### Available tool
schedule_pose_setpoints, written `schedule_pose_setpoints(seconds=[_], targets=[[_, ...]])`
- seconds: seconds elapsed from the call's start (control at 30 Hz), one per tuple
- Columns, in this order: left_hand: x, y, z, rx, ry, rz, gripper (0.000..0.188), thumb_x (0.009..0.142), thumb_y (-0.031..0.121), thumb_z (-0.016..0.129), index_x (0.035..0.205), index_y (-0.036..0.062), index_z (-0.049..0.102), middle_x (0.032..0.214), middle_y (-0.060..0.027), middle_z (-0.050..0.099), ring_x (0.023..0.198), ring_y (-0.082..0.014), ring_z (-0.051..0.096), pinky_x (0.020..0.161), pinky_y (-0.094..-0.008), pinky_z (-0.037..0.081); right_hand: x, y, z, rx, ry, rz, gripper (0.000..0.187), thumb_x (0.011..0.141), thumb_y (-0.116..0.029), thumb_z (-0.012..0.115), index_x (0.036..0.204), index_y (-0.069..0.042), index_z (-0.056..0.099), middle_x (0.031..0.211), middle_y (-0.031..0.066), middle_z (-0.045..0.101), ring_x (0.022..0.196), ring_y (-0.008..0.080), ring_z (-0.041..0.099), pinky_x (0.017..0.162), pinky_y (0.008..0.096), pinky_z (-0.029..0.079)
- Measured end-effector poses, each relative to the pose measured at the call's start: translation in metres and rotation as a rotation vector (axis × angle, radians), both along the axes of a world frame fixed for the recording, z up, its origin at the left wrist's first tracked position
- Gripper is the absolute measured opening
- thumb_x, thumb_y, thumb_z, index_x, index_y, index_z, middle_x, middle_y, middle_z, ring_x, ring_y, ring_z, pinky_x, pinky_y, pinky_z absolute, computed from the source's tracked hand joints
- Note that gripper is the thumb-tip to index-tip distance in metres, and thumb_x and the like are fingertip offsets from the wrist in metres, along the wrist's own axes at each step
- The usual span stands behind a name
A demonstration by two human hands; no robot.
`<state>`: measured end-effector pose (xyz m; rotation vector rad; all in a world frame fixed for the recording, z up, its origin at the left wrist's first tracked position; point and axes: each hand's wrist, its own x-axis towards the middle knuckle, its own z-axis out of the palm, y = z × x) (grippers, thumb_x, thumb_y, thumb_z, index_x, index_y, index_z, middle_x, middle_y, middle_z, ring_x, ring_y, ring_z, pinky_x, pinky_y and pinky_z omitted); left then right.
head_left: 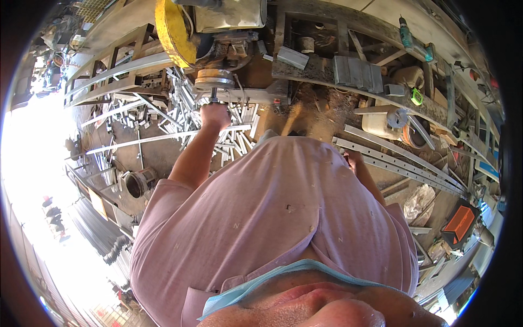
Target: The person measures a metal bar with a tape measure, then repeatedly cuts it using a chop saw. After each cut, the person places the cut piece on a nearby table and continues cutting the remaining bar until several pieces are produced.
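My left hand (215, 115) is closed around a short metal handle (214, 96). That handle sticks out from a round handwheel (214, 79) at the front of a cut-off saw. Just beyond it is the saw's yellow blade guard (175, 32), with a dark disc partly showing beside it. My right hand (353, 158) hangs low at my right side, close to my shirt. The shirt covers part of it, and its fingers are too hidden to read.
Many cut metal offcuts (239, 136) lie heaped under the saw, with a long bar (163, 138) across them. A bench at the right bears grey square tubes (357, 74), a green tape measure (417, 97) and a teal drill (406, 34). Perforated metal strips (403, 170) lean at my right. A bucket (139, 182) lies leftward.
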<state>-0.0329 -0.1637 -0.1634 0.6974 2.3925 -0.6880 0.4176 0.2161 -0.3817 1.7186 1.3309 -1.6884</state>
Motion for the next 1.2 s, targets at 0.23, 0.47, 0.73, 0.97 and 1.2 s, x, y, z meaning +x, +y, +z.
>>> schedule_pose_setpoints(seconds=[0.23,0.47,0.73,0.97,1.2], targets=[[0.000,0.000,0.001,0.062,0.021,-0.001,0.031,0.088,0.030,0.064,0.107,0.0136,0.082,0.113,-0.0101,0.080,0.103,-0.0267,0.078,0.084,-0.0417,0.062,-0.003,0.001,0.006,0.032,-0.040,0.007,0.021,0.099,-0.030,0.065,0.085,-0.013,0.064,0.069,0.0033,0.063,0.051,0.0123,0.047,0.047,0.0316,0.030],[0.002,0.004,0.008,0.038,0.000,0.011,0.030,0.088,0.030,0.066,0.108,0.0135,0.081,0.112,-0.0102,0.080,0.103,-0.0262,0.078,0.086,-0.0405,0.061,0.001,0.003,-0.007,0.000,0.004,0.010,0.024,0.100,-0.032,0.066,0.087,-0.012,0.065,0.070,0.0041,0.064,0.052,0.0132,0.048,0.047,0.0320,0.030],[0.002,0.005,0.010,0.038,0.000,0.020,0.033,0.091,0.035,0.065,0.111,0.0143,0.081,0.112,-0.0096,0.080,0.103,-0.0266,0.078,0.084,-0.0412,0.061,0.005,-0.003,-0.018,0.071,0.102,0.051,0.028,0.101,-0.037,0.066,0.091,-0.010,0.068,0.070,0.0046,0.064,0.053,0.0141,0.049,0.048,0.0322,0.031],[0.001,0.004,0.007,0.042,0.001,0.012,0.033,0.091,0.036,0.063,0.112,0.0153,0.080,0.112,-0.0090,0.080,0.102,-0.0267,0.078,0.083,-0.0412,0.062,0.005,-0.001,-0.012,0.080,0.078,0.113,0.025,0.101,-0.031,0.064,0.087,-0.011,0.065,0.069,0.0048,0.063,0.053,0.0133,0.046,0.048,0.0325,0.029],[0.002,0.004,0.006,0.047,0.000,0.003,0.031,0.090,0.033,0.064,0.112,0.0163,0.080,0.113,-0.0090,0.080,0.103,-0.0255,0.078,0.083,-0.0422,0.062,0.007,0.003,-0.020,0.075,0.075,0.228,0.023,0.102,-0.029,0.063,0.088,-0.010,0.063,0.067,0.0047,0.061,0.050,0.0130,0.043,0.047,0.0321,0.026]])
